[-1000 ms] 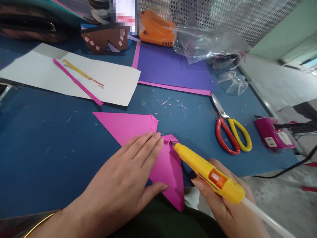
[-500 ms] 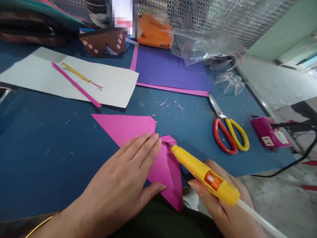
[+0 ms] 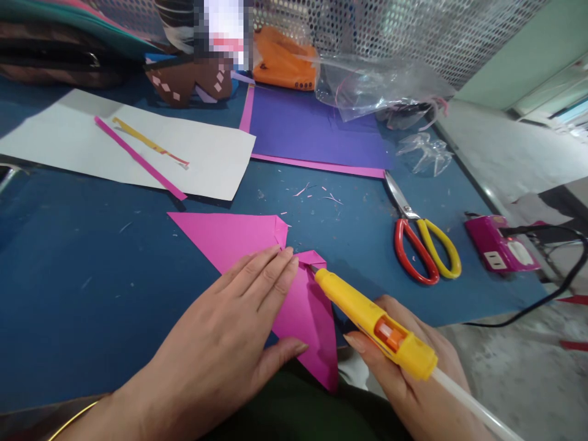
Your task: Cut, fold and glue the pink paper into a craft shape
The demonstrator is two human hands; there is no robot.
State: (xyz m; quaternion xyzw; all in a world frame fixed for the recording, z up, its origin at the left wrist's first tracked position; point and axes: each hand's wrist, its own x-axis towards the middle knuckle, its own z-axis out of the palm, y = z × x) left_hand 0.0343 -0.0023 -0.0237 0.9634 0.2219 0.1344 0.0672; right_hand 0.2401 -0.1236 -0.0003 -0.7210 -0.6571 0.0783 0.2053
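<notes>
My left hand point(image 3: 229, 324) lies flat on a folded pink paper point(image 3: 305, 306) at the table's front edge, fingers stretched out and thumb apart. Wrapped round a yellow glue gun point(image 3: 362, 306) is my right hand point(image 3: 413, 367). The gun's nozzle touches the paper beside a small folded flap, just right of my left fingertips. A white glue stick point(image 3: 473, 404) sticks out of the gun's back end.
Scissors point(image 3: 416, 245) with red and yellow handles lie to the right, near a magenta power socket box point(image 3: 500, 244) with a black cable. Behind are white paper point(image 3: 206, 153), purple paper point(image 3: 316, 128), clear plastic point(image 3: 376, 82) and an orange object point(image 3: 285, 64).
The view has shifted very slightly. Both hands, the glue gun and the pink paper keep nearly the same positions.
</notes>
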